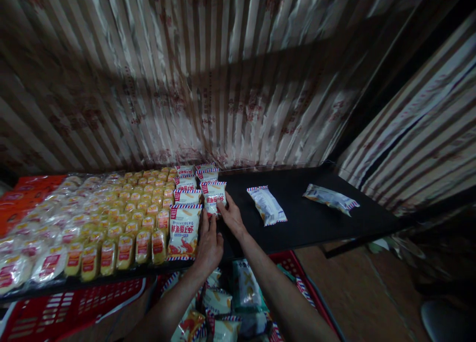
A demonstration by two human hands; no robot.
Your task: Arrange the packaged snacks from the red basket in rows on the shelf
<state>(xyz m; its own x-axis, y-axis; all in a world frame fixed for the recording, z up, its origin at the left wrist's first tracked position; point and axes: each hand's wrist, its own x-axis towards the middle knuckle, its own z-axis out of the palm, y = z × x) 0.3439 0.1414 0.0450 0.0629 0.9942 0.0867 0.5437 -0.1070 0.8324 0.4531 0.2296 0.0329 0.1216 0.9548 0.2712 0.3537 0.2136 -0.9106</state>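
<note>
The left hand and right hand are positioned at the centre of the frame, at the front white packet of a short row. This packet stands near-upright on the dark desk, with similar packets behind it.

Right fingers: grasping the packet at its right edge, thumb on the printed front face. Left fingers: extended, at the lower left edge of the packet; whether they grip it cannot be determined.

Immediately left of the held packet, a second row ends in a larger-looking front packet, facing forward. Further left are rows of yellow packages, then clear-wrapped pale packages, then orange packages at the left edge of the frame.

Right of centre, one loose packet lies on the desk; another loose packet lies further right, well apart from it.

At bottom centre, below the forearms, a red basket contains assorted bags. Striped sheeting fills the upper frame.
</note>
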